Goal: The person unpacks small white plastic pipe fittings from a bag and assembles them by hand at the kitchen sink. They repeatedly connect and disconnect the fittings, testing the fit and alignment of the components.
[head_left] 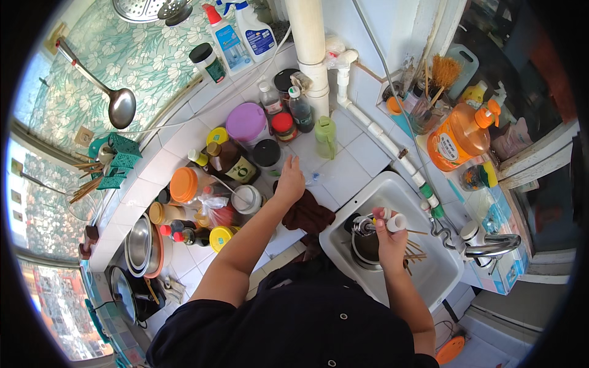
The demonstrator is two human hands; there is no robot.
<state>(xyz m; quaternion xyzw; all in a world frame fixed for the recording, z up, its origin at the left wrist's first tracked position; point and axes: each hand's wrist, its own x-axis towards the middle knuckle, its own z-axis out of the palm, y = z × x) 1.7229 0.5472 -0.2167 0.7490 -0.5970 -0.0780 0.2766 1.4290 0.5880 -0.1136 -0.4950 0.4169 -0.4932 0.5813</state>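
My left hand (291,181) reaches over the tiled counter beside a clear jar with a black lid (267,153). Its fingers are stretched out, and I see nothing held in them. A dark brown cloth (308,212) lies just under and to the right of that wrist. Above the white sink (452,270), my right hand (391,240) is closed around a small white cylinder (397,222) with an open round end, perhaps a little bottle or a cap. Below this hand, a metal pot (366,248) and several chopsticks (415,253) are in the sink.
Jars and bottles crowd the counter, including a purple-lidded tub (247,121), a brown bottle (231,162) and a green cup (326,137). A faucet (491,246) and an orange pump bottle (457,138) stand right of the sink. Stacked metal bowls (140,245) sit far left.
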